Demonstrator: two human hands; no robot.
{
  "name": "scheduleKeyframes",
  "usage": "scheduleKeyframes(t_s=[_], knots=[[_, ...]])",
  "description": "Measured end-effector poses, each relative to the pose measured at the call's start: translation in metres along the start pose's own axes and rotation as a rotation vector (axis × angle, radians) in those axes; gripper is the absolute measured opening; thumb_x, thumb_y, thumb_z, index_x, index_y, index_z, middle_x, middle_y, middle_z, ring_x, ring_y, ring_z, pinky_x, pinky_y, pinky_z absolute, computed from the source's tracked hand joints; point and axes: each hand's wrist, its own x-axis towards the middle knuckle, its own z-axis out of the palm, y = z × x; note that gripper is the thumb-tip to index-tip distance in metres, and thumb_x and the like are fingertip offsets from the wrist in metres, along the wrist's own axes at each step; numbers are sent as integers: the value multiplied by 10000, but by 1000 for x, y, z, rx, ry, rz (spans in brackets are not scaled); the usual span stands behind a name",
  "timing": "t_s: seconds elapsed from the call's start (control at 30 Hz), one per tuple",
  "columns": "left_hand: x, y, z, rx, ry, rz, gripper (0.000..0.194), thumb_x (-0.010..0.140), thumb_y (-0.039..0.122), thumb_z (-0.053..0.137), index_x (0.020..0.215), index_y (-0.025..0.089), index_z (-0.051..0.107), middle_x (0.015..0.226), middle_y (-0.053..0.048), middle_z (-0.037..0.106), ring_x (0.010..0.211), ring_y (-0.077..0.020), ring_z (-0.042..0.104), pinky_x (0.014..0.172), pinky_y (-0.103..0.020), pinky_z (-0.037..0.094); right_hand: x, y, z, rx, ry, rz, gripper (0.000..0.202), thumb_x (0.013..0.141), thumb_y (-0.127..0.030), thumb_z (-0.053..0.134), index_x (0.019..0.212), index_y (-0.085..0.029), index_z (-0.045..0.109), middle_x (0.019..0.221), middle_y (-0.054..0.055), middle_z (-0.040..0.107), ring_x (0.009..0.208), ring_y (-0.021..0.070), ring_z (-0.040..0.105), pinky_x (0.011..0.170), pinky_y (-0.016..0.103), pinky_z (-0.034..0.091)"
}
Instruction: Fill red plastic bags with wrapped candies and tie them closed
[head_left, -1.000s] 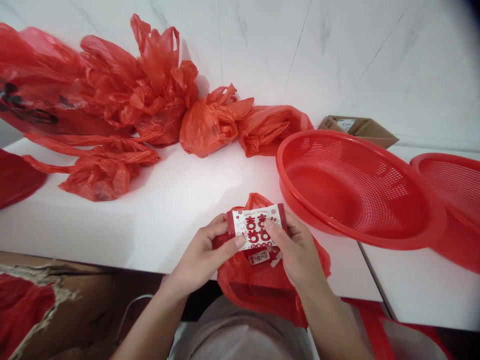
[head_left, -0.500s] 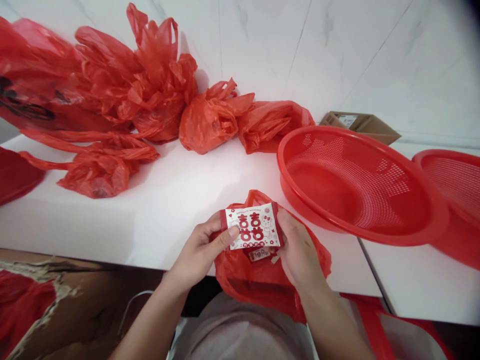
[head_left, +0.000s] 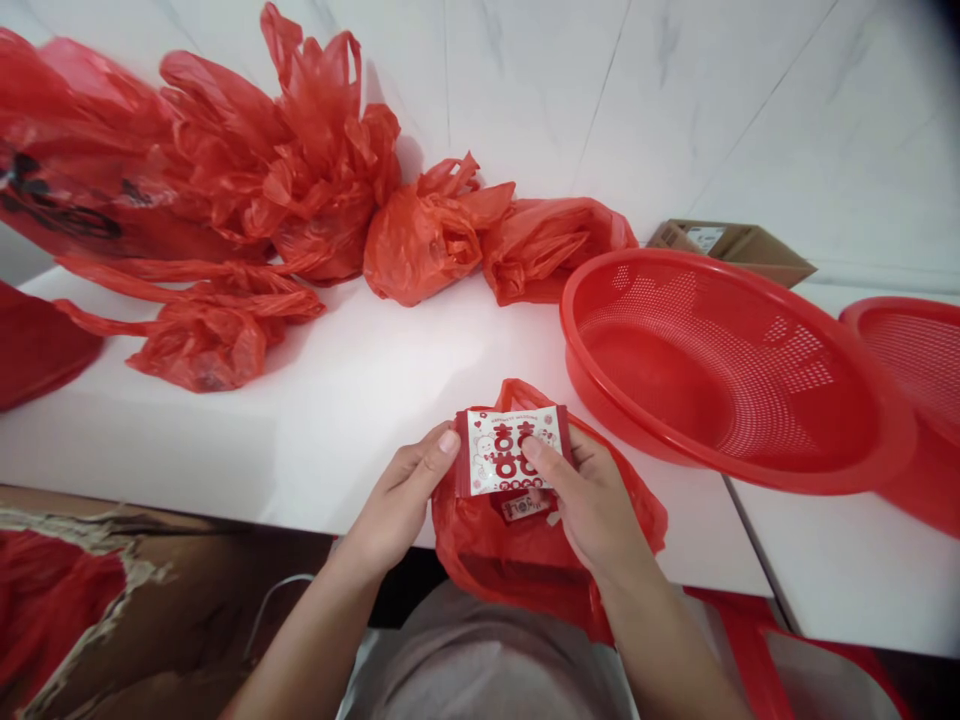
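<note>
Between both hands is a small white and red sachet (head_left: 491,465) with large red characters printed on it. My left hand (head_left: 409,490) pinches its dark red left end, thumb along the seam. My right hand (head_left: 596,495) grips the other side, with the thumb lying across the printed face. Under the sachet an open red plastic bag (head_left: 510,560) lies over the table's front edge. Inside the bag, a small printed packet (head_left: 523,505) shows partly; the rest of the contents is hidden.
Several red plastic bags (head_left: 420,240) stand along the wall. A red perforated basket (head_left: 675,370) is to the right, with another red basket (head_left: 919,360) beyond it. Behind them lies a cardboard box (head_left: 757,250). At lower left, a torn carton (head_left: 172,610) holds red plastic.
My right thumb has come onto the sachet's front, while my left thumb has drawn back to its left edge. The view has shifted slightly.
</note>
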Motion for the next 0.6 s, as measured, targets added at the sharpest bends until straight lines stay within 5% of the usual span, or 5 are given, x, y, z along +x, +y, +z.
scheduleKeyframes(t_s=[0.33,0.47,0.53,0.6], knots=[[0,4,2,60,-58,44,312,965,385,542,1090,197,757,1228,-78,692,1173,-256,605,1051,-344,411,-1,2,-3,-24,17,6,286,806,-457,737,906,-193,690,739,8,654,572,88,520,495,188,436],[2,6,3,74,-73,28,296,960,374,549,1070,186,750,1178,-80,706,1147,-256,613,1015,-346,441,-5,-5,-4,55,-95,-68,545,881,-706,456,839,-214,688,722,41,643,578,139,545,488,249,444],[2,7,4,44,-81,1,326,968,386,531,1157,187,708,1134,-83,718,1113,-251,625,983,-349,460,-5,-10,-4,60,-191,-159,649,912,-743,291,928,-243,704,829,64,675,645,165,586,528,282,473],[1,9,3,65,-96,-8,346,970,387,527,1216,191,673,1151,-84,706,1111,-243,619,973,-340,460,-4,-16,-1,-60,-245,-247,470,954,-627,393,1164,-304,662,1074,62,680,861,184,639,694,312,526]])
